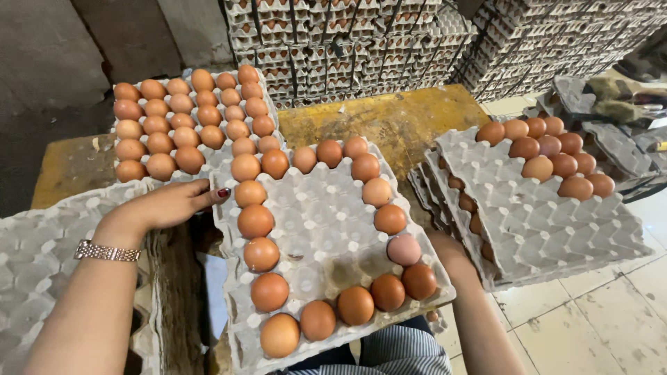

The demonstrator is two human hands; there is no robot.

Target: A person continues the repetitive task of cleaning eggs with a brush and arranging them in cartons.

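— How many eggs point(256, 221) on the middle tray point(323, 222)?
— Eighteen, round the rim.
— The right tray point(549, 222)?
— Ten or eleven.
— The far tray point(229, 154)?
— About thirty.
— Hands?
— One in view point(170, 205).

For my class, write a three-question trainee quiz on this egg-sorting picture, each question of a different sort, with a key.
1. True or false: the middle tray is full of eggs.
2. Where does the left hand rest? A) on the middle tray's left edge B) on the right tray C) on the floor
3. Fill in: one egg on the middle tray's right side looks paler and ____ than the brown ones.

Key: 1 false, eggs line only its edges; 2 A; 3 pinkish.
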